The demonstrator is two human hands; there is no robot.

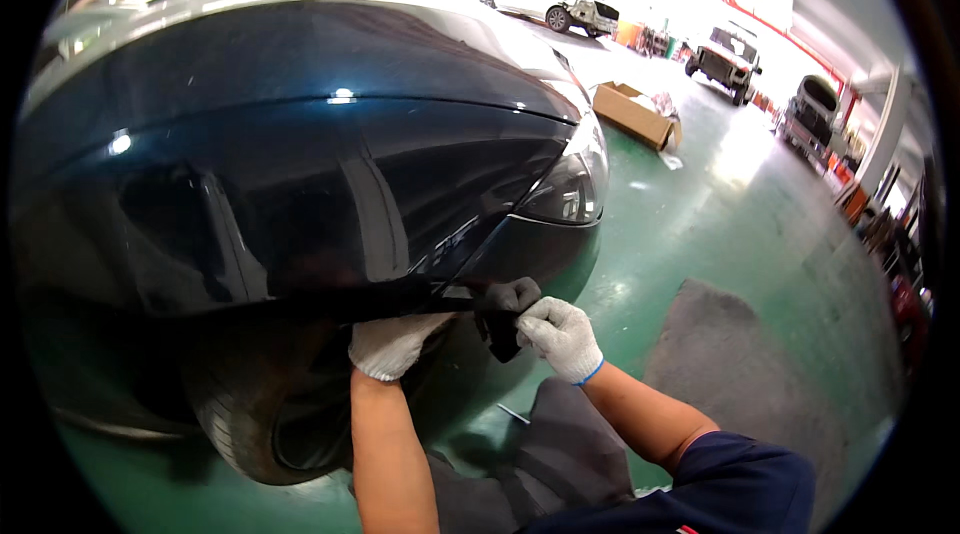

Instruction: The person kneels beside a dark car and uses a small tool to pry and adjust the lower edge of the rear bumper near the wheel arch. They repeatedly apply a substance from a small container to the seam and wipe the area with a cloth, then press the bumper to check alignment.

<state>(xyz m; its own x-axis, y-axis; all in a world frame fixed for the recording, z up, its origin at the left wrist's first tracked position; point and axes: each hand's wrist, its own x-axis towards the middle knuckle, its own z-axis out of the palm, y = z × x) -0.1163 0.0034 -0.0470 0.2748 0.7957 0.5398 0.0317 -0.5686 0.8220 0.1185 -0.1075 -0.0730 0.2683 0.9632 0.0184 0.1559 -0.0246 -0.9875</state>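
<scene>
The front corner of a dark blue car fills the left and middle, with its fender (250, 174), headlight (572, 184) and bumper (545, 252). My left hand (388, 346), in a white knit glove, reaches up under the fender edge into the wheel arch, its fingers hidden. Below it and to the left is the front tire (235, 409). My right hand (562, 336), gloved alike, is closed at the bumper's lower rear edge, its fingertips pinching a black flap (503, 339). The glossy bumper mirrors this glove just above.
A thin pale rod (513, 414) lies on the green floor (640, 254) near my legs. To the right is a dark grey mat (730, 364). Beyond the headlight stands an open cardboard box (630, 116). A white car (550, 4) and other vehicles are parked farther back.
</scene>
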